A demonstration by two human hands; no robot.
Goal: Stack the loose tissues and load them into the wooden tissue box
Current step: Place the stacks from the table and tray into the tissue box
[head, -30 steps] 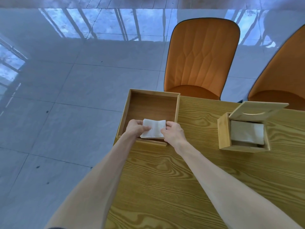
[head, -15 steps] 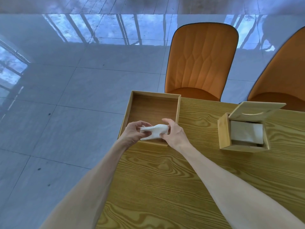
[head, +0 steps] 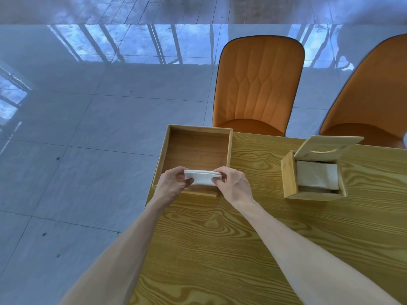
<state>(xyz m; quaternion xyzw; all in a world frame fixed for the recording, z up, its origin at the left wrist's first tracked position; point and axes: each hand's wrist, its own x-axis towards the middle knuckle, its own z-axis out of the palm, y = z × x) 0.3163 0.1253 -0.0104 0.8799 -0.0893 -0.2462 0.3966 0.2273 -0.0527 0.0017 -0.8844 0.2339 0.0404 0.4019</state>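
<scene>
Soft daylight, window glare on the glossy floor [head: 92, 133], wide-angle edge bending.

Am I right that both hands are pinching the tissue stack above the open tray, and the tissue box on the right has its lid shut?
Not quite: the head view shows the tissue box lid propped open. Left hand and right hand do pinch the tissue stack above the open tray.

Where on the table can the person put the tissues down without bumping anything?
Bare wood lies between the wooden tray and the tissue box, and the whole near stretch of table between the forearms is free. It is crowded at the tray's near edge, where the left hand and right hand pinch the tissue stack.
</scene>
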